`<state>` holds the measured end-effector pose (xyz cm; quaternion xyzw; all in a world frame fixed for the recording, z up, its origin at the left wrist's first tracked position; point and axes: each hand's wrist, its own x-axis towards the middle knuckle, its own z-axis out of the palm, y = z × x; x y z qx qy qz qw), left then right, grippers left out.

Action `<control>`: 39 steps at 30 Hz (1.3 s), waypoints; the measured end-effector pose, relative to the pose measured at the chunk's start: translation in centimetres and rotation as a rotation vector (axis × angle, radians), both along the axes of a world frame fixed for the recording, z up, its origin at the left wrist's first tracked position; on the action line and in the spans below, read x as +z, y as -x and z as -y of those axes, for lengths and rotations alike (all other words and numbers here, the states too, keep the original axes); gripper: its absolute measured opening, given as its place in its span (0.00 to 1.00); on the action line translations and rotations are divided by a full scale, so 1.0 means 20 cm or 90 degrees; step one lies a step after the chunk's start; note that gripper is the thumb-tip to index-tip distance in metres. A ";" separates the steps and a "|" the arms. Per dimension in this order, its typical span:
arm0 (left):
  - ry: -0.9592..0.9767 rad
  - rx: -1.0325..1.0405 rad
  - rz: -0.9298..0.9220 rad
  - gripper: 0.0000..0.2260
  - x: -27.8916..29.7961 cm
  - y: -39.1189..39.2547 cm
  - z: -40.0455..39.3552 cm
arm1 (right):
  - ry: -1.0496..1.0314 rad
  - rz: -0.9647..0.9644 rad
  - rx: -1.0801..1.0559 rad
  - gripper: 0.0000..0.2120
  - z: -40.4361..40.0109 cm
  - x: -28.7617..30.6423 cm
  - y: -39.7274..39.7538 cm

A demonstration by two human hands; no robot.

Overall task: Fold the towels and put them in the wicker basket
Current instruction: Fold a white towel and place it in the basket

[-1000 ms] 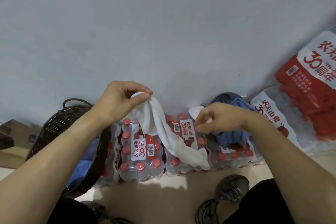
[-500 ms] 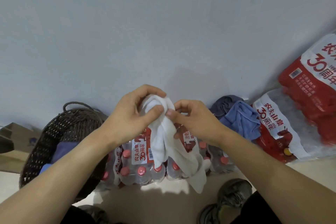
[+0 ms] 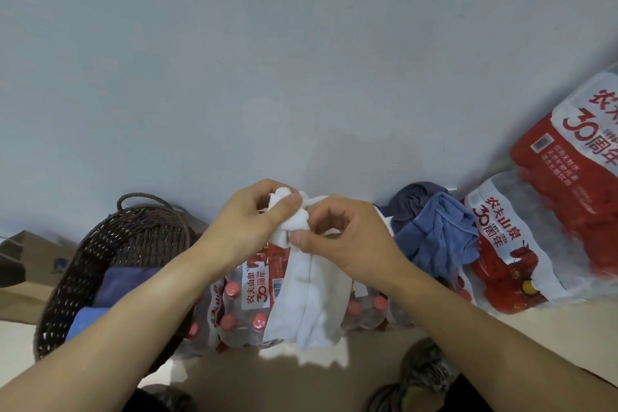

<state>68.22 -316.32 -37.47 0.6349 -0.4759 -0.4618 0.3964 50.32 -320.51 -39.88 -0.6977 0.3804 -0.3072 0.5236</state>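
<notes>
Against the pale wall, at floor level, both hands hold one white towel (image 3: 309,298) up in front of the person. The left hand (image 3: 249,231) pinches the bunched top edge between thumb and fingers; the right hand (image 3: 351,244) grips the same bunch just beside it, thumb pressed to the cloth. The two hands touch or nearly touch at the towel's top. The rest of the towel hangs down in loose vertical folds over a shrink-wrapped pack of water bottles (image 3: 244,304) with pink-red caps. Its label reads "农夫山泉" and "30周年", with a barcode beside.

A dark wicker basket (image 3: 110,244) with a loop handle stands on the floor to the left, tilted toward the camera; folded blue cloth (image 3: 120,288) lies inside it. To the right, a blue towel (image 3: 441,237) lies crumpled on a darker grey one (image 3: 409,199), on top of more bottles. Two larger red-and-white packs (image 3: 535,234) lean at far right, printed "农夫山泉", "30周年" and "1996-2026". Smaller print there is unreadable. Shoes (image 3: 421,375) show at the bottom edge.
</notes>
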 end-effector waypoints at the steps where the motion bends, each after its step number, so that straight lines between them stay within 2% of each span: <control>1: 0.020 0.024 0.008 0.04 0.00 0.00 0.00 | -0.013 -0.008 0.012 0.09 0.00 0.00 0.00; 5: 0.093 0.061 -0.026 0.07 0.02 -0.03 0.01 | -0.071 -0.101 0.079 0.10 0.02 0.01 0.02; 8: 0.109 0.029 -0.126 0.08 0.03 -0.04 0.01 | -0.050 -0.118 0.003 0.13 0.03 0.00 0.02; 11: 0.123 0.004 -0.237 0.07 0.04 -0.04 0.01 | -0.030 -0.129 -0.097 0.27 0.04 0.00 0.01; 13: 0.126 -0.017 -0.320 0.07 0.06 -0.04 0.01 | -0.047 -0.132 -0.045 0.34 0.05 0.02 0.01; 15: 0.128 -0.036 -0.373 0.08 0.06 -0.05 0.01 | -0.096 -0.115 0.026 0.33 0.07 0.04 0.01; 17: 0.130 -0.039 -0.386 0.08 0.07 -0.05 0.02 | -0.132 -0.101 0.060 0.27 0.07 0.04 0.01; 19: 0.130 -0.026 -0.367 0.08 0.06 -0.05 0.02 | -0.119 -0.110 0.076 0.22 0.06 0.06 0.01; 24: 0.135 0.029 -0.277 0.08 0.04 -0.07 0.03 | -0.130 -0.091 0.156 0.21 0.07 0.13 0.03; 28: 0.143 0.025 -0.217 0.08 0.04 -0.09 0.03 | -0.151 -0.050 0.149 0.12 0.10 0.15 0.07; 31: 0.158 0.019 -0.184 0.06 0.04 -0.10 0.04 | -0.118 -0.054 0.129 0.12 0.12 0.15 0.10; 35: 0.169 0.113 -0.073 0.08 0.00 -0.10 0.05 | -0.073 -0.108 0.115 0.14 0.18 0.18 0.16; 39: 0.140 0.120 -0.020 0.09 -0.03 -0.11 0.05 | -0.094 -0.273 0.165 0.20 0.26 0.18 0.25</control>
